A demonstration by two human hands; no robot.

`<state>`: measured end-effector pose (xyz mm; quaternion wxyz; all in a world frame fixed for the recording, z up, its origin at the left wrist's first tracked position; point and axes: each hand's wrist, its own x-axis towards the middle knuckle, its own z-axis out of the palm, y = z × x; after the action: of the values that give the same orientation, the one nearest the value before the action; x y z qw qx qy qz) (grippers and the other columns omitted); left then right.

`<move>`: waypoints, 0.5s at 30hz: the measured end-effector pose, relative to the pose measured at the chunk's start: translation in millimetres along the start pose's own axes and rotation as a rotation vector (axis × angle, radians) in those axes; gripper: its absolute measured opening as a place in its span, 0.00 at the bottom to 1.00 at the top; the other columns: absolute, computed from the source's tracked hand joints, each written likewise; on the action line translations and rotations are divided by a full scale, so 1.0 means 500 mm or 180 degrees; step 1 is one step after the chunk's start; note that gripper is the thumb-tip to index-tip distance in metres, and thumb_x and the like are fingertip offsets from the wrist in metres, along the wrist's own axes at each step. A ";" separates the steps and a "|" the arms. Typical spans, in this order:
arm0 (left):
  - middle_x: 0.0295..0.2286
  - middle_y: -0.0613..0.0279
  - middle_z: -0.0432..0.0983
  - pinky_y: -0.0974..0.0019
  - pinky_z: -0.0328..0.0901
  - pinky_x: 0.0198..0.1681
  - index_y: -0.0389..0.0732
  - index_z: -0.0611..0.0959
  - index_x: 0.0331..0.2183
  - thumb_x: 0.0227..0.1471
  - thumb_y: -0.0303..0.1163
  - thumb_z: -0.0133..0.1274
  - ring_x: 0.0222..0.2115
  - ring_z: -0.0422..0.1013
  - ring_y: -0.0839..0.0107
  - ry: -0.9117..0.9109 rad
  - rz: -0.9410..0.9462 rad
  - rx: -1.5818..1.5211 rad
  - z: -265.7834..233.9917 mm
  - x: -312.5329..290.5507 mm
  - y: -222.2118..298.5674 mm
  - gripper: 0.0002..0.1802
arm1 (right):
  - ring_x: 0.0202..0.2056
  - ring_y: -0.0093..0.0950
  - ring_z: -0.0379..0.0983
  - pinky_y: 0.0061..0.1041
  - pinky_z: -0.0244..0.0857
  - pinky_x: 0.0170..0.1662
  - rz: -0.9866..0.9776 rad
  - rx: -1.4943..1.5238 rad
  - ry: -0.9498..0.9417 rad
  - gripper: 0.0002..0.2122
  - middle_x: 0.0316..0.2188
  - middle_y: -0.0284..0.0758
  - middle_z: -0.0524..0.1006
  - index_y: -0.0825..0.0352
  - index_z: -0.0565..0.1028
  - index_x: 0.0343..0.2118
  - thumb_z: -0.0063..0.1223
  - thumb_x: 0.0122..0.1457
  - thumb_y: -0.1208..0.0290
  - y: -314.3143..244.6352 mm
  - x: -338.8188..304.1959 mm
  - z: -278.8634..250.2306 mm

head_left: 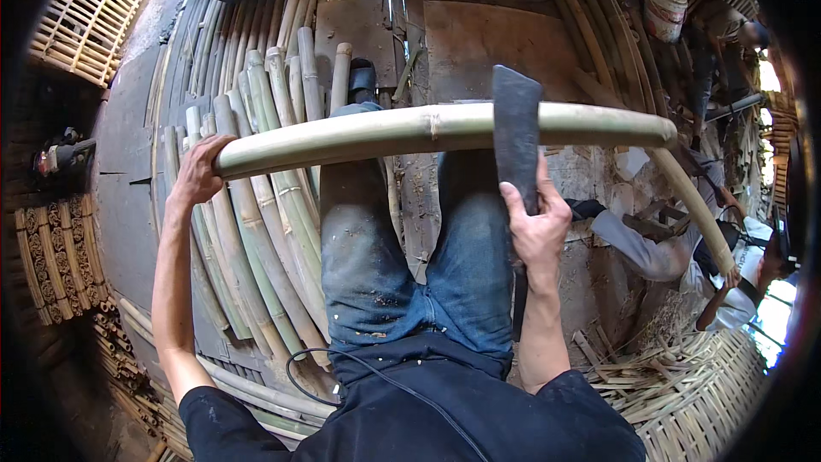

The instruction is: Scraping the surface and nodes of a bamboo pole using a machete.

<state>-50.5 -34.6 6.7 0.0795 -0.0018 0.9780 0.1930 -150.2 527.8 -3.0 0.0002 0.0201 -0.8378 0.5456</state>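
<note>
While the bamboo pole spans the frame's upper middle | left grip clasping its left end | right grip clasping dark blade | risk: rolling pole could deflect blade toward legs

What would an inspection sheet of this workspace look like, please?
Surface: grey floor, partly covered by bamboo.
Job's things: bamboo pole; broad dark blade crossing in front of it, contact unclear.
Clutter: many bamboo lengths lying on the floor; thin strips at lower right.
Hands: left hand grips the pole's left end; right hand grips the blade.
Cables: thin black cord over the dark shirt.
Surroundings: another person at right; bamboo lattice at upper left.
</note>
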 end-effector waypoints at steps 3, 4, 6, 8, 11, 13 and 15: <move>0.46 0.50 0.82 0.50 0.70 0.58 0.40 0.82 0.55 0.33 0.14 0.58 0.52 0.76 0.47 0.0802 0.0294 0.0810 0.029 -0.005 -0.005 0.40 | 0.47 0.27 0.85 0.28 0.77 0.54 0.0148 -0.0177 0.0062 0.34 0.49 0.45 0.87 0.67 0.70 0.71 0.71 0.63 0.72 -0.006 -0.009 -0.024; 0.46 0.50 0.82 0.50 0.70 0.58 0.40 0.82 0.55 0.33 0.14 0.58 0.52 0.76 0.47 0.0791 0.0296 0.0812 0.048 -0.011 -0.006 0.40 | 0.47 0.27 0.85 0.27 0.77 0.54 0.0136 -0.0187 0.0077 0.34 0.49 0.45 0.87 0.67 0.69 0.72 0.71 0.63 0.72 -0.008 -0.011 -0.024; 0.48 0.52 0.82 0.48 0.70 0.58 0.42 0.82 0.55 0.35 0.14 0.58 0.53 0.76 0.47 0.1541 0.0492 0.1234 0.084 -0.028 -0.003 0.39 | 0.46 0.27 0.85 0.27 0.76 0.53 0.0140 -0.0194 0.0120 0.34 0.49 0.45 0.87 0.67 0.68 0.72 0.71 0.64 0.71 -0.012 -0.013 -0.019; 0.51 0.52 0.81 0.48 0.69 0.60 0.42 0.82 0.56 0.36 0.15 0.60 0.54 0.76 0.48 0.1666 0.0391 0.1276 0.113 -0.051 0.002 0.39 | 0.46 0.28 0.85 0.28 0.77 0.52 0.0295 -0.0025 0.0126 0.35 0.49 0.45 0.87 0.68 0.66 0.73 0.69 0.65 0.72 -0.025 -0.013 0.007; 0.50 0.52 0.81 0.48 0.69 0.60 0.42 0.82 0.55 0.33 0.15 0.59 0.54 0.76 0.48 0.1946 0.0366 0.1326 0.147 -0.069 0.021 0.41 | 0.39 0.35 0.88 0.33 0.80 0.45 -0.0193 -0.0102 -0.0123 0.38 0.42 0.50 0.88 0.65 0.63 0.75 0.69 0.65 0.67 -0.040 -0.041 0.094; 0.50 0.52 0.82 0.48 0.68 0.61 0.42 0.82 0.55 0.33 0.15 0.59 0.54 0.76 0.47 0.1882 0.0295 0.1240 0.160 -0.073 0.028 0.41 | 0.38 0.36 0.88 0.35 0.80 0.43 -0.0309 -0.0287 -0.0690 0.40 0.38 0.54 0.87 0.61 0.63 0.76 0.70 0.63 0.65 -0.064 -0.078 0.142; 0.50 0.53 0.82 0.48 0.68 0.62 0.42 0.83 0.55 0.33 0.14 0.58 0.54 0.76 0.48 0.1796 0.0267 0.1097 0.163 -0.079 0.026 0.40 | 0.39 0.37 0.89 0.38 0.80 0.44 -0.0339 -0.0293 -0.1164 0.40 0.37 0.58 0.85 0.57 0.64 0.76 0.71 0.62 0.64 -0.063 -0.093 0.171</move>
<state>0.6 6.9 -56.5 -0.2033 -0.0015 0.9789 0.0198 -100.7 438.3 -9.8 -0.1223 0.1632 -0.8457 0.4931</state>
